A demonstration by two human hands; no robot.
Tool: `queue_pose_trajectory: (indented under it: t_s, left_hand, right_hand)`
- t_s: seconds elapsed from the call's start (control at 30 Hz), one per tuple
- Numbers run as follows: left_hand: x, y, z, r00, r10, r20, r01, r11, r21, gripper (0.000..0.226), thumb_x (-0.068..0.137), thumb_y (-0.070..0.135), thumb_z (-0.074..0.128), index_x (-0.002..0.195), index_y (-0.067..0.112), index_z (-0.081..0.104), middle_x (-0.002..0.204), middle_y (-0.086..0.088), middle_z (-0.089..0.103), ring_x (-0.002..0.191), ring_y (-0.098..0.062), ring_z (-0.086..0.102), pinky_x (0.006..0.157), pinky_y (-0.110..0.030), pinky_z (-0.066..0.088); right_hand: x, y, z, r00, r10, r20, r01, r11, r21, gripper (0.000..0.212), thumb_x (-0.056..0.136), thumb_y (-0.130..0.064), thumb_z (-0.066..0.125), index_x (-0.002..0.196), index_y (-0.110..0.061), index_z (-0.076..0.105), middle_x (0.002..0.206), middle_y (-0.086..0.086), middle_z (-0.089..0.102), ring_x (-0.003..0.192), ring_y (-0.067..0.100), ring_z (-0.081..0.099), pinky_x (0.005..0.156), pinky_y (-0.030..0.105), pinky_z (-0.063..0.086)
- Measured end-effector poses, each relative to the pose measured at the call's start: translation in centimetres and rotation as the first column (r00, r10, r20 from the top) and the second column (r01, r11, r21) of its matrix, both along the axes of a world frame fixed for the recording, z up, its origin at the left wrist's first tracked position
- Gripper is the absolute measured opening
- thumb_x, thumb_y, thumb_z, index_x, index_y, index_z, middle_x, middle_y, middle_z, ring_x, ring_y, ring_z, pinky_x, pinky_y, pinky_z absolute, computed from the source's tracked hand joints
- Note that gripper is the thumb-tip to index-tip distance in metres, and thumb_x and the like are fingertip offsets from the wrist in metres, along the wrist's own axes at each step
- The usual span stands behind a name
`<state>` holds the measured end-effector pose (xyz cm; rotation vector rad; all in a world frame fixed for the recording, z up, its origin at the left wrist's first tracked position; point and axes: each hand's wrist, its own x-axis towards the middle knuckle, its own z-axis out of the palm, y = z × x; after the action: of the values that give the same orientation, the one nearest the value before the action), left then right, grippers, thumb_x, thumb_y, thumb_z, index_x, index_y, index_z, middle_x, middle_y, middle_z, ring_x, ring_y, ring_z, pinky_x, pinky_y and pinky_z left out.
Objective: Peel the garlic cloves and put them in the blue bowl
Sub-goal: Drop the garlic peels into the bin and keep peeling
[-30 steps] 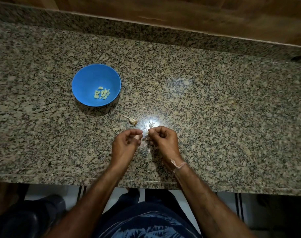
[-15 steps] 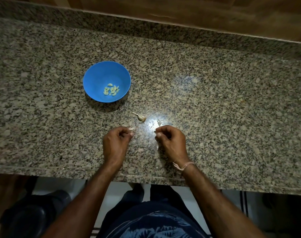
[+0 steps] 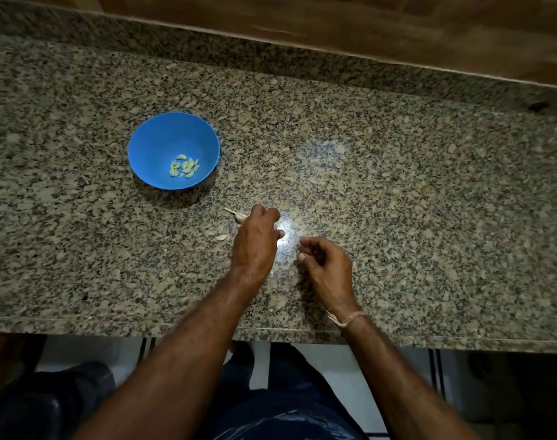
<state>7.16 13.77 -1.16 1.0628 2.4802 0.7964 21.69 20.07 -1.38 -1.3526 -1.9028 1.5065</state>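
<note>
The blue bowl (image 3: 163, 134) stands on the granite counter, left of centre, with several peeled cloves (image 3: 184, 166) at its bottom. A garlic piece with a stalk (image 3: 238, 215) lies below and right of the bowl. My left hand (image 3: 256, 242) is right beside it with fingers curled, and the hand hides whether they touch it. One small pale clove (image 3: 221, 237) and a scrap of skin (image 3: 213, 231) lie just left of that hand. My right hand (image 3: 326, 265) hovers to the right, fingers loosely curled, with nothing visible in it.
The granite counter (image 3: 398, 201) runs the full width, with a raised back edge and a wooden wall behind. Its front edge lies just below my wrists. A bright light reflection sits between the hands.
My left hand has moved up and right to the stalked garlic piece. A small clove now lies on the counter where that hand was. My right hand has stayed low on the right.
</note>
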Motion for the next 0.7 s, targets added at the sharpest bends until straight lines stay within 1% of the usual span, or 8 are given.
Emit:
queue_pose_trajectory:
  t_s: [0.1, 0.2, 0.3, 0.37, 0.43, 0.57, 0.63, 0.7]
  left_hand:
    - [0.4, 0.3, -0.1, 0.997, 0.083, 0.005, -0.083, 0.996, -0.019, 0.010, 0.094, 0.008, 0.074, 0.091, 0.014, 0.067, 0.096, -0.001, 0.062, 0.079, -0.012, 0.057, 0.061, -0.021, 0.041]
    - [0.9, -0.2, 0.1, 0.983, 0.129, 0.133, -0.133, 0.991, 0.016, 0.011, 0.096, 0.008, 0.069, 0.090, 0.016, 0.067, 0.094, 0.001, 0.066, 0.082, -0.012, 0.063, 0.066, -0.019, 0.047]
    - [1.6, -2.6, 1.6, 0.885, 0.343, 0.315, -0.396, 0.910, 0.121, 0.010, 0.096, 0.006, 0.069, 0.097, 0.016, 0.070, 0.095, 0.008, 0.070, 0.081, 0.001, 0.068, 0.062, -0.010, 0.051]
    - [1.9, -4.8, 2.2, 0.796, 0.476, 0.374, -0.557, 0.818, 0.144, 0.010, 0.094, 0.007, 0.072, 0.097, 0.017, 0.072, 0.094, 0.011, 0.070, 0.079, 0.015, 0.064, 0.064, -0.004, 0.049]
    - [2.2, -6.8, 2.2, 0.755, 0.537, 0.377, -0.618, 0.775, 0.134, 0.009, 0.093, 0.010, 0.075, 0.095, 0.017, 0.072, 0.091, 0.012, 0.070, 0.076, 0.016, 0.063, 0.063, -0.002, 0.047]
    - [2.9, -8.1, 1.6, 0.706, 0.573, 0.416, -0.665, 0.739, 0.109, 0.005, 0.091, 0.010, 0.077, 0.096, 0.012, 0.075, 0.090, 0.009, 0.073, 0.079, 0.009, 0.066, 0.066, -0.003, 0.048]
    - [3.2, -8.1, 1.4, 0.695, 0.574, 0.434, -0.674, 0.730, 0.113, 0.005, 0.091, 0.011, 0.077, 0.095, 0.014, 0.075, 0.089, 0.006, 0.075, 0.079, 0.004, 0.068, 0.066, -0.005, 0.049]
    - [3.5, -8.3, 1.2, 0.669, 0.588, 0.455, -0.698, 0.707, 0.115, 0.005, 0.091, 0.014, 0.077, 0.095, 0.016, 0.075, 0.090, 0.005, 0.075, 0.081, -0.001, 0.069, 0.067, -0.009, 0.051]
  right_hand:
    - [0.1, 1.1, -0.3, 0.998, 0.053, 0.024, -0.053, 0.998, 0.029, 0.025, 0.090, -0.003, 0.076, 0.111, -0.017, 0.074, 0.106, -0.007, 0.074, 0.097, -0.001, 0.069, 0.087, 0.019, 0.058]
    - [0.9, 1.2, -0.2, 0.975, 0.204, 0.083, -0.216, 0.964, 0.158, 0.030, 0.092, -0.011, 0.077, 0.120, -0.017, 0.070, 0.112, -0.009, 0.066, 0.101, -0.003, 0.063, 0.089, 0.014, 0.054]
    - [1.9, -0.3, 0.0, 0.870, 0.453, 0.197, -0.490, 0.841, 0.228, 0.045, 0.093, -0.026, 0.075, 0.135, -0.021, 0.058, 0.117, -0.012, 0.054, 0.101, 0.001, 0.052, 0.091, 0.015, 0.047]
    - [1.4, -1.4, -0.2, 0.799, 0.548, 0.248, -0.600, 0.753, 0.269, 0.051, 0.093, -0.025, 0.074, 0.139, -0.023, 0.053, 0.120, -0.010, 0.051, 0.104, 0.005, 0.050, 0.092, 0.020, 0.049]
    - [-0.5, -1.8, -0.3, 0.789, 0.573, 0.222, -0.614, 0.723, 0.317, 0.042, 0.094, -0.014, 0.071, 0.133, -0.019, 0.057, 0.118, -0.006, 0.053, 0.103, 0.009, 0.053, 0.090, 0.026, 0.053]
    - [-5.0, -0.8, 0.1, 0.805, 0.572, 0.158, -0.592, 0.753, 0.288, 0.027, 0.097, -0.001, 0.064, 0.121, -0.012, 0.063, 0.111, -0.001, 0.057, 0.094, 0.012, 0.057, 0.085, 0.026, 0.057]
    - [-5.1, -0.1, 0.4, 0.807, 0.580, 0.114, -0.587, 0.767, 0.258, 0.026, 0.098, 0.001, 0.062, 0.121, -0.011, 0.063, 0.112, -0.003, 0.055, 0.091, 0.005, 0.058, 0.083, 0.021, 0.057]
    - [-3.6, 0.7, 0.3, 0.855, 0.517, 0.046, -0.515, 0.836, 0.186, 0.023, 0.101, -0.001, 0.060, 0.121, -0.011, 0.063, 0.112, -0.006, 0.056, 0.087, 0.001, 0.060, 0.079, 0.015, 0.056]
